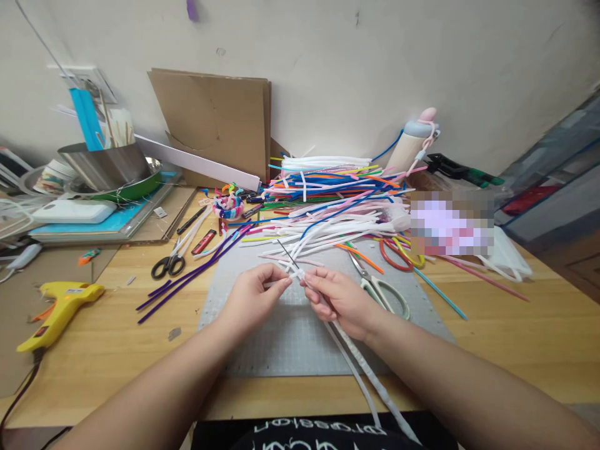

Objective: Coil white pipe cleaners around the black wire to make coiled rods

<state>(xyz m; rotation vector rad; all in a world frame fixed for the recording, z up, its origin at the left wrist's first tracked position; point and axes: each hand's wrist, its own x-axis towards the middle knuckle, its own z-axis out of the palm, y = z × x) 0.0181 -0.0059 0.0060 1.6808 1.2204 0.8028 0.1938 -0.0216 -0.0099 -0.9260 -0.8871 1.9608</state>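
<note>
it's the cutting mat (272,350) on the table (506,356): glue gun (60,312) out to its left, scissors (368,280) on its right half, pipe cleaners (323,220) heaped along its far edge, cardboard (215,119) upright behind, bottle (405,149) behind and right, strips (372,369) crossing its near edge!

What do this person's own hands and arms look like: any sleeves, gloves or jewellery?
The left hand and right hand are both ungloved, with no ring, watch or bracelet visible. The left forearm and right forearm show no sleeves, cables or markings. Below, a black, white-lettered garment shows at the picture's bottom edge.
</note>
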